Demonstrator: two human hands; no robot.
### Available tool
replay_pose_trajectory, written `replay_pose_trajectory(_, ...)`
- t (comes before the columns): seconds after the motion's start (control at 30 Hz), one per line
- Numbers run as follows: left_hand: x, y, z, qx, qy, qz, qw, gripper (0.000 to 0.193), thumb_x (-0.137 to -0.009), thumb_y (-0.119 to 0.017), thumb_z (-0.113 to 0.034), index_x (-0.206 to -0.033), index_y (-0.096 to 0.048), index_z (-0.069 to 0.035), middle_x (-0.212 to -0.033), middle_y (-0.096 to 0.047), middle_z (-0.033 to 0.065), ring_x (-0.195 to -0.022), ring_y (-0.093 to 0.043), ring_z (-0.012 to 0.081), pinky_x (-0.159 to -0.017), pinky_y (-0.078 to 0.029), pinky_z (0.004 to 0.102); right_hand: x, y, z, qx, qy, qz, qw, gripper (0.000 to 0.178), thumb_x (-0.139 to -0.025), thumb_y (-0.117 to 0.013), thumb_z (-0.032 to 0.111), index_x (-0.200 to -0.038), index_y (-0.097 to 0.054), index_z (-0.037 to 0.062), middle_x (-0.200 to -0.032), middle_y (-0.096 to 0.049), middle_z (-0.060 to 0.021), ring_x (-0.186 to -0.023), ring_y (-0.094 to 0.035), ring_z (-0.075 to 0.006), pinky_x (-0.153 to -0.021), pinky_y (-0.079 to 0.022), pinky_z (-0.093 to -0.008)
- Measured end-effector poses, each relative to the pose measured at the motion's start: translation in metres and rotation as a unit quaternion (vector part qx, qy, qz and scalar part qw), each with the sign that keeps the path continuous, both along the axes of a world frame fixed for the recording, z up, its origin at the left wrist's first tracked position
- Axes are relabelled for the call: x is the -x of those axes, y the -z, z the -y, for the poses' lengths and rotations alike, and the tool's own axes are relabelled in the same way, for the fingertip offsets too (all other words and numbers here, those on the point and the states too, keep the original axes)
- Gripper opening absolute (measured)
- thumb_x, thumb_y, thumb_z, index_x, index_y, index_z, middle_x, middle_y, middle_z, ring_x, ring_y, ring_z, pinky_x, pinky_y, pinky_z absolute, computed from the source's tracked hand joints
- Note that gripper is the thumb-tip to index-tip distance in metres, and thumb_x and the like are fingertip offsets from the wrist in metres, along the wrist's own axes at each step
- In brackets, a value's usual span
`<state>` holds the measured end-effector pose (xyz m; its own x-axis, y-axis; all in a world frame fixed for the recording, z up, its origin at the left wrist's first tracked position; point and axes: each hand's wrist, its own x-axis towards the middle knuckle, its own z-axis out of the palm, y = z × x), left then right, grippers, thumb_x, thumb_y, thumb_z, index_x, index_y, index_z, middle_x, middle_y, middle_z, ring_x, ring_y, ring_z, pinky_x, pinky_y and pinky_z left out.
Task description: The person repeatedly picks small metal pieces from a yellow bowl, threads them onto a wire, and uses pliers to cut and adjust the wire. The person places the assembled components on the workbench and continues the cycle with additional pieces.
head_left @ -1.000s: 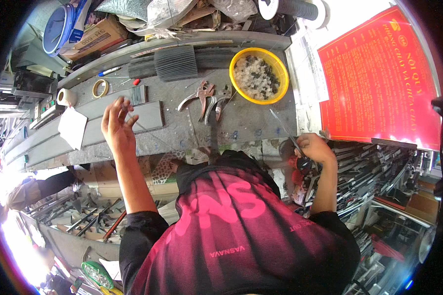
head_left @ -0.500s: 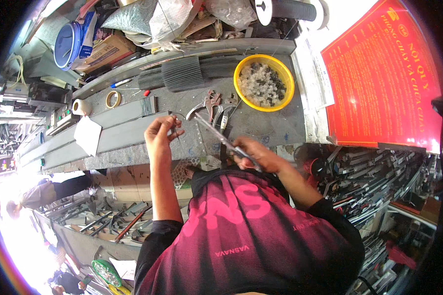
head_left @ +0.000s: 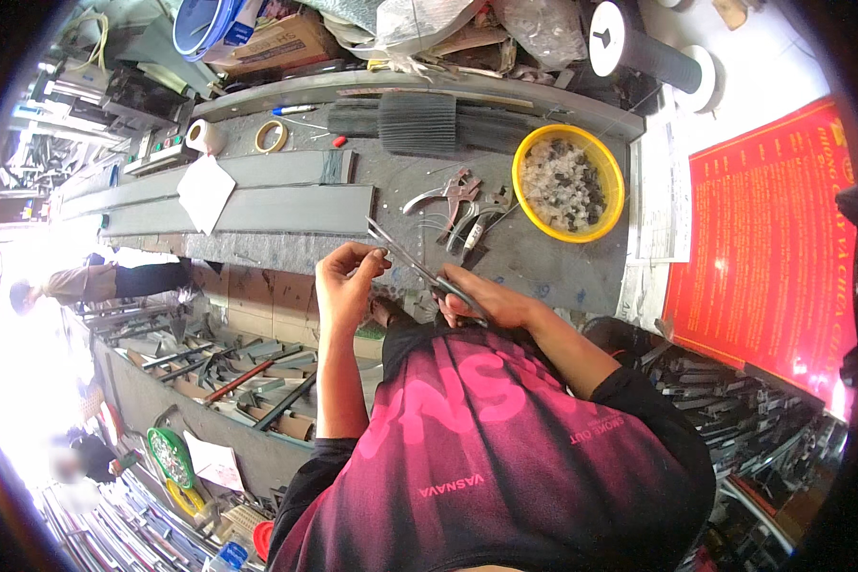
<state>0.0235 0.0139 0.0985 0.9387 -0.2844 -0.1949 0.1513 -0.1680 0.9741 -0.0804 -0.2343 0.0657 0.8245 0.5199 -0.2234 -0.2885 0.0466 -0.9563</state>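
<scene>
My right hand (head_left: 481, 297) is wrapped round a pair of scissors (head_left: 408, 255). Their blades point away and to the left, slightly parted. Beside the blades, my left hand (head_left: 345, 278) has thumb and forefinger pinched together. What sits in that pinch is too small to make out. Just beyond the hands, long flat grey strips (head_left: 291, 212) lie side by side on the workbench (head_left: 405, 221), one with dark thread wound round its end. Pliers-like metal tools (head_left: 459, 189) and a white-labelled marker (head_left: 472, 238) rest on the bench past the scissors.
A yellow basin (head_left: 621, 195) of small clear and dark pieces stands at the right. Along the back lie a pleated dark mesh bundle (head_left: 417, 124), a tape roll (head_left: 271, 137) and a blue pen (head_left: 294, 110). A large thread spool (head_left: 653, 59) stands far right. Another person (head_left: 114, 281) is at left.
My view has shifted, so the bench things sit further right. My left hand has come closer to the scissors, whose blades now show a gap.
</scene>
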Motion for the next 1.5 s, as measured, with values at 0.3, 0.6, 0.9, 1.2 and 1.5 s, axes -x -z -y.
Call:
replay_pose_trajectory(0.3,0.006,-0.003,0.000,0.135,-0.033,-0.039,0.990,0.006,-0.100,-0.065,-0.003,-0.094,-0.066,0.000,-0.132,-0.067,0.0148,-0.116,-0.066,0.0186,-0.093,-0.060,0.0360,-0.017,-0.013,-0.017,0.126,0.049,0.099,0.986,0.079,-0.089,-0.074,0.070,-0.124,-0.046,0.0048,-0.104,-0.062,-0.0121,-0.096,-0.062,-0.0234,-0.089,-0.050,-0.0392)
replay_pose_trajectory(0.6,-0.003,-0.001,0.007,0.274,0.061,-0.012,0.960,0.010,-0.102,-0.060,-0.005,-0.093,-0.057,-0.002,-0.132,-0.069,0.0247,-0.127,-0.065,0.0301,-0.116,-0.046,0.0490,-0.017,-0.022,-0.014,0.166,0.043,0.104,0.980,0.083,-0.088,-0.075,0.070,-0.126,-0.045,0.0026,-0.108,-0.064,-0.0198,-0.104,-0.065,-0.0320,-0.095,-0.050,-0.0457)
replay_pose_trajectory(0.9,-0.009,0.001,0.010,0.187,0.119,-0.036,0.974,0.009,-0.107,-0.056,-0.009,-0.104,-0.056,-0.001,-0.117,-0.073,0.0186,-0.108,-0.072,0.0243,-0.100,-0.059,0.0422,-0.017,-0.019,-0.013,0.179,0.070,0.092,0.977,0.083,-0.088,-0.077,0.067,-0.125,-0.043,0.0013,-0.101,-0.063,-0.0193,-0.096,-0.065,-0.0321,-0.090,-0.051,-0.0466)
replay_pose_trajectory(1.2,-0.008,0.001,0.011,0.165,0.121,-0.061,0.977,0.014,-0.109,-0.049,-0.008,-0.116,-0.058,0.001,-0.117,-0.074,0.0158,-0.108,-0.072,0.0227,-0.099,-0.060,0.0406,-0.017,-0.026,-0.021,0.245,0.085,0.089,0.962,0.083,-0.084,-0.078,0.071,-0.112,-0.043,0.0011,-0.088,-0.061,-0.0190,-0.082,-0.064,-0.0350,-0.077,-0.052,-0.0471)
replay_pose_trajectory(1.5,-0.005,0.001,0.013,0.088,0.096,-0.041,0.991,0.011,-0.109,-0.050,-0.007,-0.111,-0.059,-0.001,-0.099,-0.071,0.0080,-0.079,-0.063,0.0129,-0.071,-0.052,0.0283,-0.017,-0.019,-0.025,0.230,0.099,0.094,0.963,0.081,-0.086,-0.076,0.070,-0.109,-0.041,0.0010,-0.092,-0.064,-0.0250,-0.088,-0.066,-0.0428,-0.081,-0.052,-0.0500)
